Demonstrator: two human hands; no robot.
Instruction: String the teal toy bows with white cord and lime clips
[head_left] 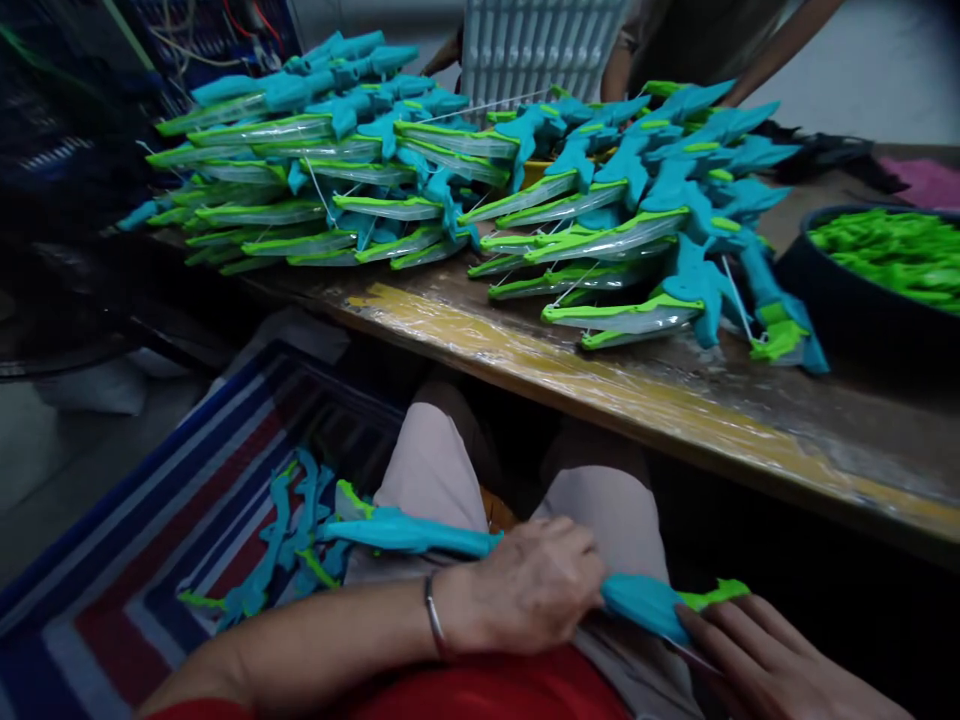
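Across my lap lies a blue toy crossbow with bright green parts at its ends. My left hand is wrapped round its middle, closed in a fist over the blue body. At the right end, my right hand has its fingers pressed together over the blue and green tip; the thumb side is hidden. Beside my left thigh, several more blue and green toy crossbows lie on striped cloth.
On the wooden table ahead, toy crossbows with white strings are stacked in rows. A dark tub of green plastic pieces stands at the right. Across the table, a person's arm shows near a ribbed grey panel.
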